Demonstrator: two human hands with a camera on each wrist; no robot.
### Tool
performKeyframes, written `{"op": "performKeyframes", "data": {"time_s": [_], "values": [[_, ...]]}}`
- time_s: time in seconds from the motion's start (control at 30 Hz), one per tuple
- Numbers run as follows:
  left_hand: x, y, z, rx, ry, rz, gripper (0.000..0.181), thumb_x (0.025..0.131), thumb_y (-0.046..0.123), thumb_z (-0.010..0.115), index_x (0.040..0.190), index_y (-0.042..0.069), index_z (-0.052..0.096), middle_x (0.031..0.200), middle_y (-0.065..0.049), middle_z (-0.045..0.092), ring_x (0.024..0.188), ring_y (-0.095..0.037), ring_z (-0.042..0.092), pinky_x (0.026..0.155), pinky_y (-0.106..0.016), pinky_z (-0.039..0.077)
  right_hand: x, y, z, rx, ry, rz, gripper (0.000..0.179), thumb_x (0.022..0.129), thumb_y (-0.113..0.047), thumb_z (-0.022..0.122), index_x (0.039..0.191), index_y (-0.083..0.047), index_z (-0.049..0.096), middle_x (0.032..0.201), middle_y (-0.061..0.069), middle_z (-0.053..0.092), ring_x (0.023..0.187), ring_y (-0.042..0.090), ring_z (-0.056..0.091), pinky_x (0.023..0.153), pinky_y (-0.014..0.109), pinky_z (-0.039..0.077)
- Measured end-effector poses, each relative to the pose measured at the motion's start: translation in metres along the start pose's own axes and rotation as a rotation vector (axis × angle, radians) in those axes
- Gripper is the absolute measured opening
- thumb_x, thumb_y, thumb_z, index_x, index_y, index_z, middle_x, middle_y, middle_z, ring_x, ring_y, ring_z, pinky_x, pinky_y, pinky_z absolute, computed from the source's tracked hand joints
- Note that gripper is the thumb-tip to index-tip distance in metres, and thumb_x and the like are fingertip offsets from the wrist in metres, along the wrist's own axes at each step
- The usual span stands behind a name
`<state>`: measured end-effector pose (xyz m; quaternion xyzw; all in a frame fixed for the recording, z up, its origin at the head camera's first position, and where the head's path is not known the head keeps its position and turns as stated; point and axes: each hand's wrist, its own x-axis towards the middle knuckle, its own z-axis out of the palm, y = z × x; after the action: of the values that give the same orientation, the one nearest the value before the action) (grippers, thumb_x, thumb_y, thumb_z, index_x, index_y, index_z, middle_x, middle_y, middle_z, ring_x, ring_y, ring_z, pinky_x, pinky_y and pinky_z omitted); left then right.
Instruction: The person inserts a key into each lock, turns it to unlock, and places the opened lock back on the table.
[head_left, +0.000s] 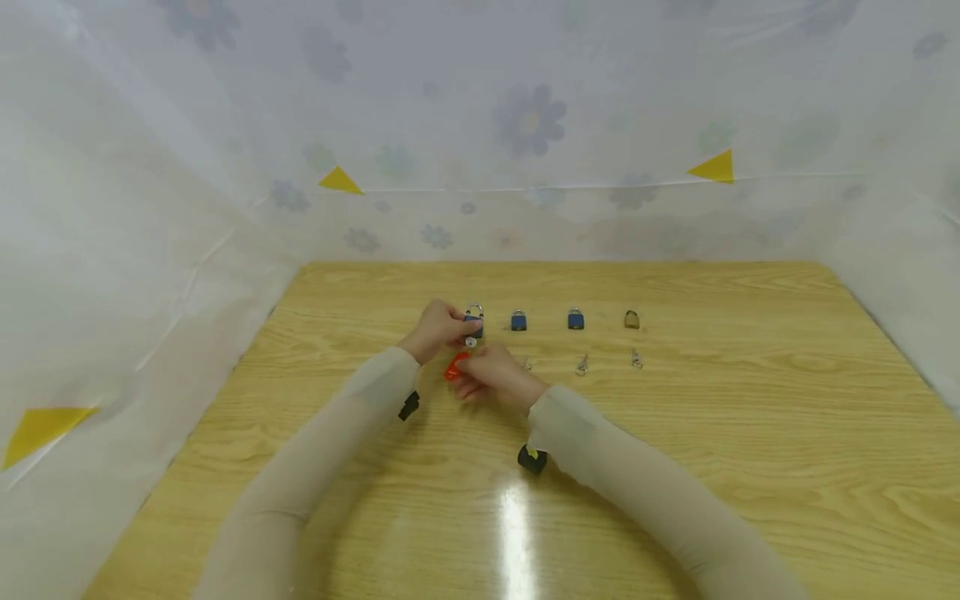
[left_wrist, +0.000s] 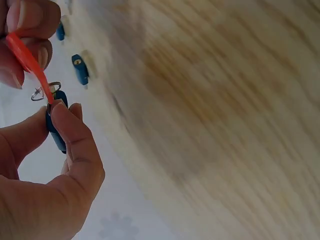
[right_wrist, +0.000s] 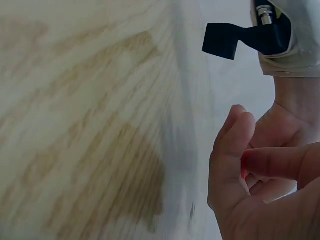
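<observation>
My left hand (head_left: 441, 327) grips a blue padlock (left_wrist: 57, 134) between thumb and fingers, its silver shackle (head_left: 475, 308) pointing up in the head view. Just below the padlock, a small round silver piece (head_left: 470, 342) shows at its bottom end. My right hand (head_left: 495, 372) pinches a flat red tag (head_left: 453, 367) close beside it. Seen from the left wrist, the tag's far end reaches the left thumb at the padlock's end, where a thin metal ring (left_wrist: 46, 91) hangs. In the right wrist view, fingers hide most of the tag.
To the right stand two more blue padlocks (head_left: 519, 321) and a brass padlock (head_left: 632, 320) in a row. Small keys on rings (head_left: 582, 365) lie before them on the wooden table (head_left: 712, 433). Flowered white sheeting (head_left: 525, 217) with yellow triangles borders the table's back and sides.
</observation>
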<state>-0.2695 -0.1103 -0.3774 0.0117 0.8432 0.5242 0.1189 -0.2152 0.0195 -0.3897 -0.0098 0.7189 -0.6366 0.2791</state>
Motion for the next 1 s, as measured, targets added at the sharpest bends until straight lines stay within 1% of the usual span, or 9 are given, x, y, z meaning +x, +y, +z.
{"op": "performKeyframes", "data": {"time_s": [0.1, 0.2, 0.3, 0.4, 0.53, 0.67, 0.73, 0.9, 1.0], "values": [[0.006, -0.004, 0.003, 0.075, -0.005, 0.0, 0.038, 0.09, 0.014, 0.069, 0.058, 0.007, 0.05, 0.051, 0.0, 0.05, 0.049, -0.011, 0.051, 0.057, -0.027, 0.051, 0.004, 0.001, -0.001, -0.036, 0.0, -0.003, 0.022, 0.097, -0.004, 0.05, 0.089, 0.008, 0.066, 0.07, 0.012, 0.067, 0.052, 0.012, 0.061, 0.055, 0.026, 0.055], [0.01, -0.005, 0.005, 0.12, 0.014, -0.004, 0.043, 0.09, 0.013, 0.07, 0.054, 0.01, 0.046, 0.05, 0.0, 0.049, 0.047, -0.011, 0.05, 0.051, -0.023, 0.046, 0.01, 0.003, -0.002, -0.073, 0.024, 0.012, 0.024, 0.097, -0.005, 0.051, 0.085, 0.007, 0.067, 0.064, 0.01, 0.065, 0.049, 0.013, 0.06, 0.051, 0.026, 0.054], [0.014, -0.005, 0.007, 0.158, 0.047, -0.01, 0.044, 0.089, 0.012, 0.071, 0.052, 0.01, 0.047, 0.05, -0.002, 0.051, 0.046, -0.012, 0.05, 0.048, -0.021, 0.043, 0.014, 0.005, -0.002, -0.107, 0.059, 0.028, 0.027, 0.098, -0.007, 0.051, 0.084, 0.009, 0.067, 0.059, 0.008, 0.062, 0.046, 0.012, 0.058, 0.048, 0.025, 0.052], [0.017, -0.007, 0.007, 0.207, 0.069, -0.018, 0.045, 0.088, 0.012, 0.071, 0.051, 0.01, 0.046, 0.049, -0.002, 0.052, 0.045, -0.012, 0.051, 0.045, -0.02, 0.04, 0.017, 0.007, -0.002, -0.123, 0.067, 0.039, 0.028, 0.097, -0.006, 0.05, 0.082, 0.011, 0.066, 0.055, 0.007, 0.059, 0.044, 0.013, 0.057, 0.045, 0.024, 0.051], [0.02, -0.011, 0.009, 0.243, 0.073, -0.024, 0.048, 0.088, 0.013, 0.072, 0.049, 0.011, 0.044, 0.047, -0.001, 0.05, 0.043, -0.011, 0.052, 0.042, -0.019, 0.039, 0.018, 0.007, -0.001, -0.146, 0.059, 0.055, 0.027, 0.096, -0.004, 0.049, 0.082, 0.012, 0.066, 0.054, 0.007, 0.058, 0.044, 0.014, 0.058, 0.044, 0.024, 0.051], [0.024, -0.014, 0.01, 0.254, 0.073, -0.017, 0.05, 0.089, 0.014, 0.071, 0.048, 0.011, 0.043, 0.044, 0.001, 0.046, 0.041, -0.01, 0.05, 0.042, -0.019, 0.039, 0.019, 0.006, 0.001, -0.201, 0.071, 0.054, 0.026, 0.096, -0.004, 0.049, 0.08, 0.009, 0.064, 0.054, 0.006, 0.057, 0.043, 0.013, 0.057, 0.044, 0.024, 0.051], [0.026, -0.016, 0.009, 0.269, 0.078, -0.012, 0.048, 0.089, 0.015, 0.07, 0.049, 0.01, 0.045, 0.044, 0.001, 0.046, 0.04, -0.009, 0.048, 0.042, -0.019, 0.039, 0.02, 0.005, 0.002, -0.247, 0.082, 0.041, 0.025, 0.095, -0.005, 0.049, 0.077, 0.007, 0.063, 0.055, 0.006, 0.056, 0.042, 0.013, 0.057, 0.044, 0.025, 0.052], [0.028, -0.017, 0.007, 0.344, 0.108, -0.024, 0.044, 0.089, 0.018, 0.071, 0.05, 0.008, 0.051, 0.044, 0.001, 0.047, 0.039, -0.008, 0.045, 0.042, -0.019, 0.038, 0.021, 0.004, 0.003, -0.348, 0.092, -0.009, 0.026, 0.094, -0.003, 0.048, 0.073, 0.003, 0.062, 0.055, 0.006, 0.056, 0.042, 0.014, 0.056, 0.044, 0.025, 0.051], [0.028, -0.017, 0.006, 0.376, 0.113, -0.038, 0.046, 0.089, 0.021, 0.071, 0.049, 0.01, 0.05, 0.043, 0.003, 0.042, 0.039, -0.008, 0.041, 0.042, -0.019, 0.035, 0.02, 0.003, 0.003, -0.407, 0.086, -0.06, 0.025, 0.093, -0.002, 0.048, 0.073, 0.003, 0.062, 0.053, 0.006, 0.056, 0.041, 0.014, 0.055, 0.042, 0.024, 0.05]]}}
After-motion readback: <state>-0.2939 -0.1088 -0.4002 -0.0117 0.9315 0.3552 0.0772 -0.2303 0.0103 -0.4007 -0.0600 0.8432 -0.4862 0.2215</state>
